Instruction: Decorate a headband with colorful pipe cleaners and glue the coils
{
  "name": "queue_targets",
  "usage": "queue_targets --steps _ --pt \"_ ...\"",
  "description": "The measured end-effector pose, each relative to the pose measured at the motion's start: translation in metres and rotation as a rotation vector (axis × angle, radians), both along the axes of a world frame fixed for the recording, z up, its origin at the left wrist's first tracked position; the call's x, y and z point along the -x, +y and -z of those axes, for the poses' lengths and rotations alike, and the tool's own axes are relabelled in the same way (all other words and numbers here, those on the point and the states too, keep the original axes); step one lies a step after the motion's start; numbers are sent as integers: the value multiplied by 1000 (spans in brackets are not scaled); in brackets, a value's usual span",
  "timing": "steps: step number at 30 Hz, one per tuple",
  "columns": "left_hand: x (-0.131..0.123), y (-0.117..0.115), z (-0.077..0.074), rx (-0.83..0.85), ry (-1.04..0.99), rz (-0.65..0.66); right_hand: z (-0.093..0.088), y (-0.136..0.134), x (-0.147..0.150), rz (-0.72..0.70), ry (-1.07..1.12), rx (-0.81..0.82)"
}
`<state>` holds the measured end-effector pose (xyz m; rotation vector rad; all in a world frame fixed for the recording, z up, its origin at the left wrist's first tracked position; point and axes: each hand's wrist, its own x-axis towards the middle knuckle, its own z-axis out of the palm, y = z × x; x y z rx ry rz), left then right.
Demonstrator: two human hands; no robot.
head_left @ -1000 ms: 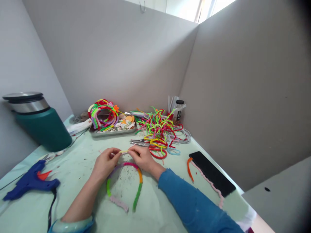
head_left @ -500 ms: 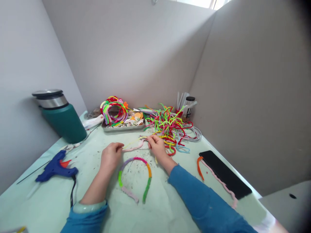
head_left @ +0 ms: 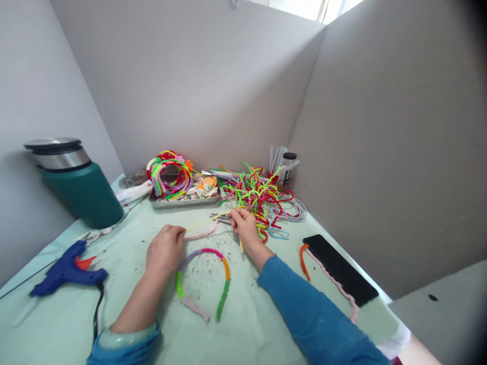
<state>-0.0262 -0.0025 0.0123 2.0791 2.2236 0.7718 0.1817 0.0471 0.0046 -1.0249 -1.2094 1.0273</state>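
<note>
My left hand [head_left: 165, 249] pinches one end of a thin yellow pipe cleaner [head_left: 219, 215], which stretches across to my right hand [head_left: 245, 229]. The fingers of my right hand are closed on it, and a yellow tail hangs below that hand. Metal scissors or pliers [head_left: 222, 219] show at my right fingertips; whether they are held or lie on the table is unclear. A pale pink pipe cleaner [head_left: 201, 235] lies just under the yellow strand. Between my forearms rests a headband [head_left: 227, 271] wrapped in pink, lilac, green, magenta and orange sections.
A metal tray [head_left: 186, 203] holds wrapped headbands [head_left: 171, 175] and small cutouts. Right of it spreads a tangled pipe cleaner pile [head_left: 254, 187]. A blue glue gun [head_left: 68, 271] and a green bottle [head_left: 81, 195] stand left; a black phone-like slab [head_left: 342, 271] lies right.
The view has shifted, so most things sit slightly further left. The yellow pipe cleaner is now drawn straighter between my hands.
</note>
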Motion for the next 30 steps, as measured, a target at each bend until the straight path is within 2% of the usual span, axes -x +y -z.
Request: queue_targets --steps 4,8,12,15,18,22,24,27,28,30 --pt "0 0 -6 28 -109 -31 0 2 -2 34 -11 5" --pt "2 2 -9 55 -471 -49 2 6 -5 67 3 10" --pt "7 5 -4 36 -872 -15 3 6 -5 87 -8 13" --pt "10 7 0 -7 -994 -11 5 5 -4 89 -42 -3" --pt "9 8 1 20 -848 -14 7 7 -4 117 -66 -18" --pt "7 5 2 14 -294 -6 9 15 -11 312 -102 -43" --pt "7 4 4 -13 -59 33 8 17 -16 436 -228 -126" --pt "7 2 7 9 126 63 3 14 -19 565 -515 -347" --pt "7 2 8 16 149 63 1 12 -19 562 -594 -412" --pt "7 2 7 -2 153 78 -1 6 -17 454 -707 -511"
